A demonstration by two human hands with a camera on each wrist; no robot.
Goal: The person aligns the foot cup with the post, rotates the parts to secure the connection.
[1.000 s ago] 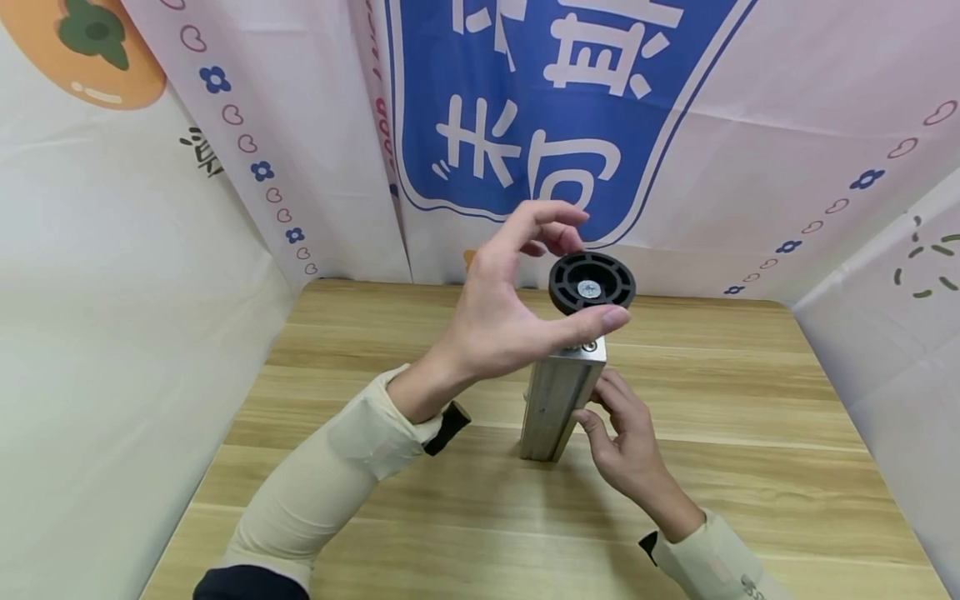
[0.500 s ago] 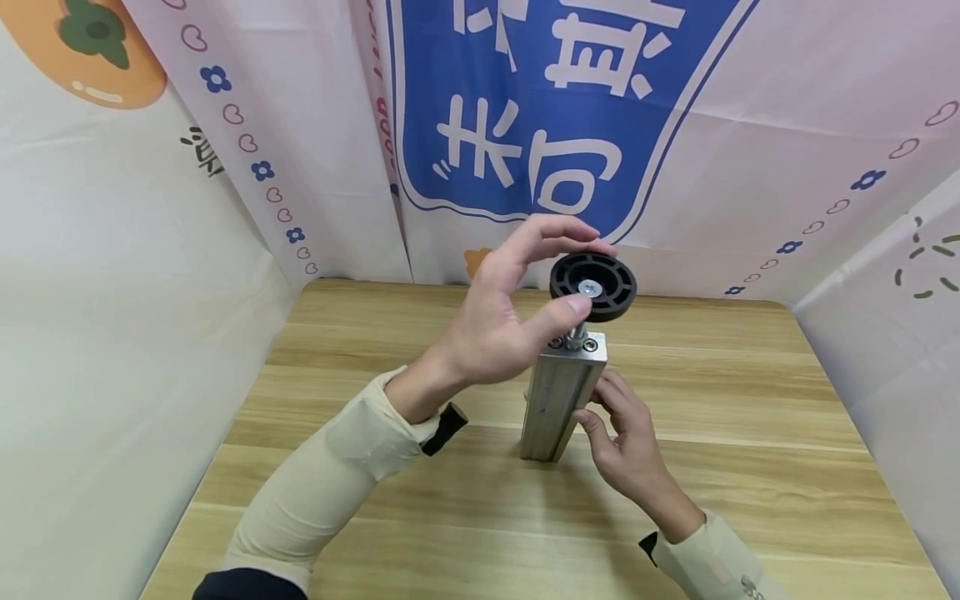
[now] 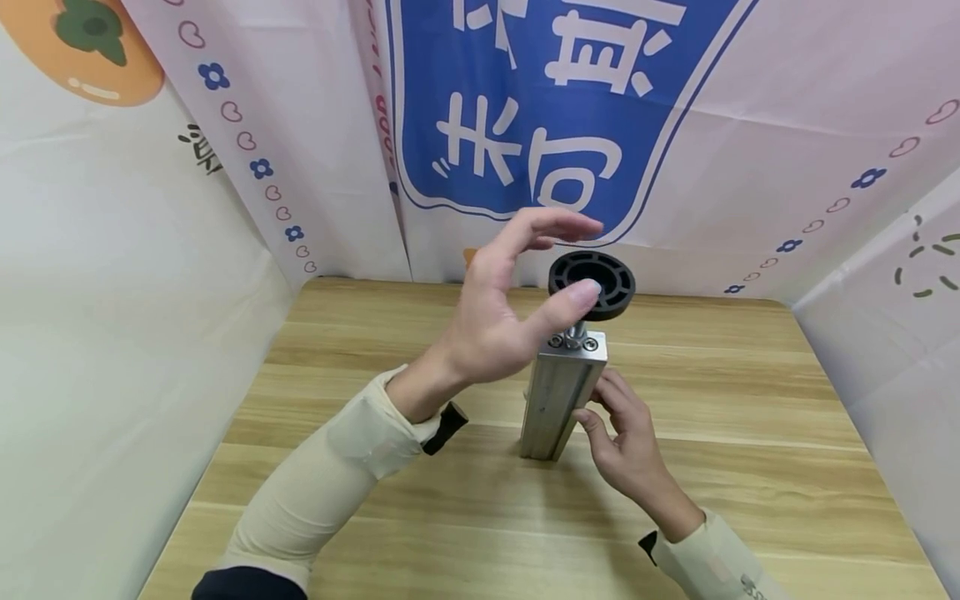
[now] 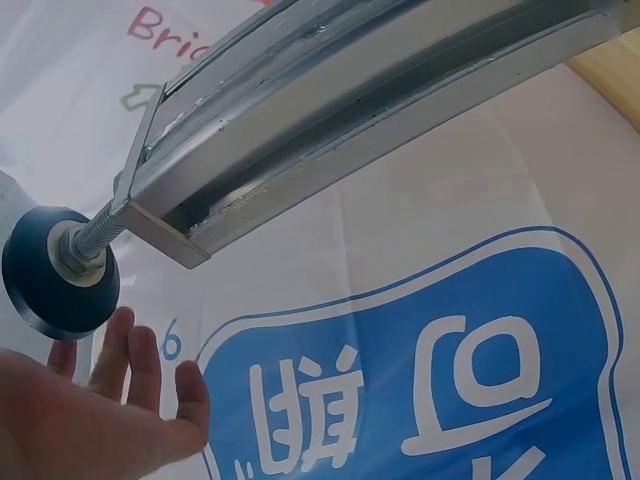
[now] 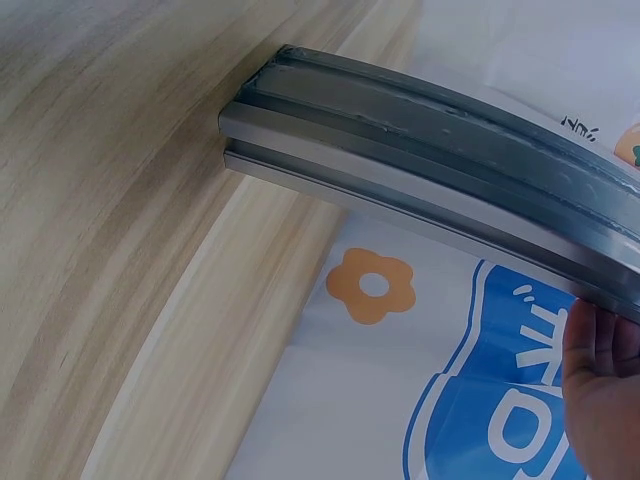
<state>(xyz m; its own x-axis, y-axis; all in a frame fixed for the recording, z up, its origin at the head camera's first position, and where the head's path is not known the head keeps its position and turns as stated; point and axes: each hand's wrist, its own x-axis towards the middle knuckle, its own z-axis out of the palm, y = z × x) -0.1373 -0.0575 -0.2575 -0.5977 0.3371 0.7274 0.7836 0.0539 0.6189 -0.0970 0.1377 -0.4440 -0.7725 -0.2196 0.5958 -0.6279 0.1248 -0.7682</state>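
A silver aluminium profile (image 3: 558,408) stands upright on the table. From the plate on its top rises a threaded stud bearing a black levelling foot (image 3: 617,287), its ribbed round underside facing up. My left hand (image 3: 491,321) is spread around this foot, thumb in front over the disc and fingers apart behind it. The left wrist view has the loosely bent fingers (image 4: 143,370) beside the foot's edge, not wrapped round it; thumb contact cannot be told. Low on the profile's right side, my right hand (image 3: 630,442) holds it, thumb in front, the other fingers partly hidden behind.
The wood-grain table (image 3: 420,517) extends around the profile. Behind it hangs a printed cloth (image 3: 735,167) with a large blue sign, and white cloth walls (image 3: 135,292) close in both sides. Each wrist carries a small black device (image 3: 446,427) at the cuff.
My left fingers touched or neared the foot's far edge half a second ago and have since lifted away. The thumb has shifted left over the disc since a second ago. My right hand stays put.
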